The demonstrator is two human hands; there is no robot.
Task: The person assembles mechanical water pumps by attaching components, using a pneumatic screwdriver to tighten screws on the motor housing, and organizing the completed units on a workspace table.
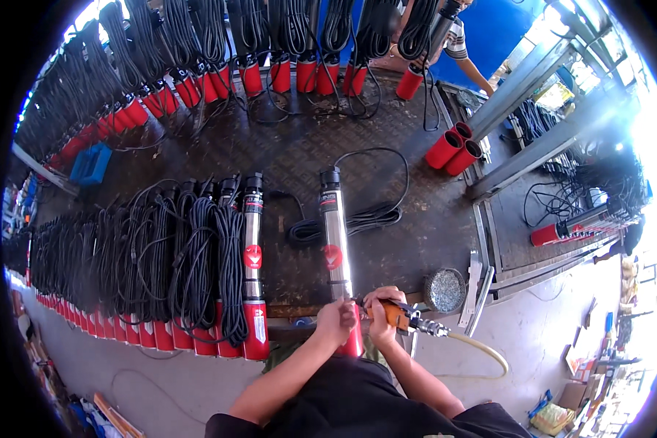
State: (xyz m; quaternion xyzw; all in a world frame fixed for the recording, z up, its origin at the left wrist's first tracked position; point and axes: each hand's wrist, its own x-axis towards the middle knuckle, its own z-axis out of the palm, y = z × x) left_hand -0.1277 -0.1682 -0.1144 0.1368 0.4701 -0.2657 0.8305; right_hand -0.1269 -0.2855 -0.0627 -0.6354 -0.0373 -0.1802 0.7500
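A slim steel submersible pump (pixel 336 233) with a black top and a red lower sleeve lies lengthwise in front of me, its red end jutting over the table's near edge. My left hand (pixel 336 321) is closed around the pump where the steel meets the red sleeve. An orange air screwdriver (pixel 397 314) is gripped in my right hand (pixel 381 315), held sideways against the red sleeve. Its tip is hidden between my hands. From the tool's back end a pale air hose (pixel 482 347) curves off to the right. The pump's black cable (pixel 376 219) lies coiled beside it.
Left of me lies a tight row of similar pumps (pixel 252 248) with bundled cables. More pumps (pixel 306 73) stand along the far edge. Red sleeves (pixel 445 150), a round tin of small metal parts (pixel 445 290) and a blue crate (pixel 90 164) sit on the table (pixel 292 146). Another person's arm (pixel 476 73) shows behind.
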